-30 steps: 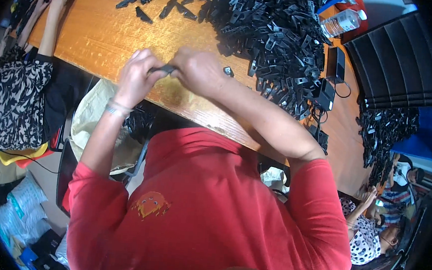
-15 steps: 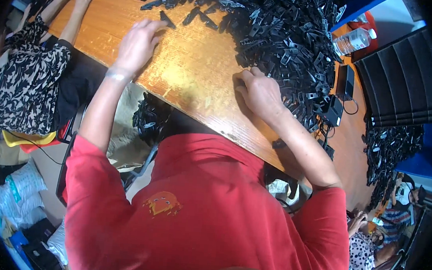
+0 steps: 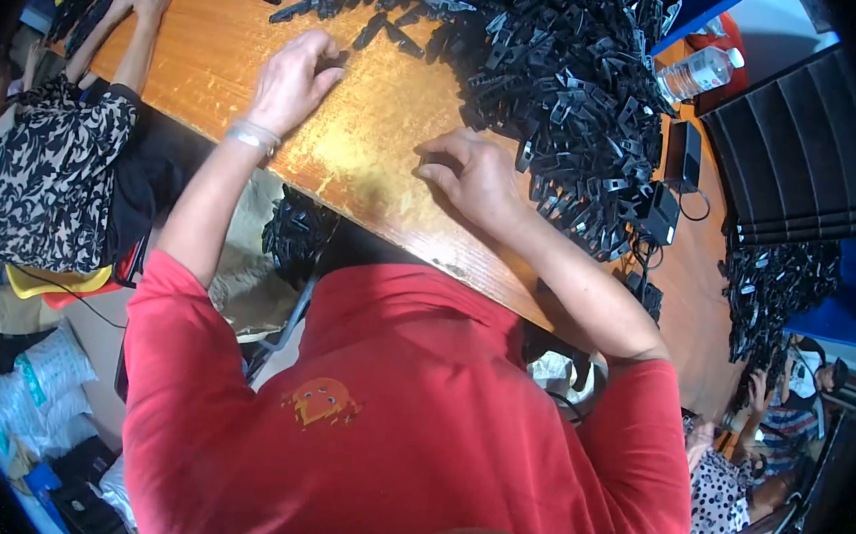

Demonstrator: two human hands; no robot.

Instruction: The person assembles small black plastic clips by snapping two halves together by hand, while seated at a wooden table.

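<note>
A large heap of small black plastic clip-like pieces [image 3: 569, 98] covers the far side of the wooden table [image 3: 376, 164]. My left hand [image 3: 294, 84] is above the table to the left of the heap, its fingers curled in towards the thumb. A dark bit shows at its fingertips and looks like one of the black pieces. Nearer to me, beside the heap's left edge, my right hand [image 3: 479, 179] has its thumb and fingers bent together. Something dark lies between them, too shadowed to name.
A clear plastic bottle [image 3: 700, 74] lies tilted at the right, near black power adapters [image 3: 662, 216] with cables. A co-worker in a patterned top [image 3: 53, 171] sits at the left with both hands over the table. Other people are at the lower right. More black pieces [image 3: 296, 233] hang below the table edge.
My left hand has moved right and curled its fingers; the loose black piece by its fingertips no longer lies there. My right hand has shifted left and slightly nearer, away from the heap.
</note>
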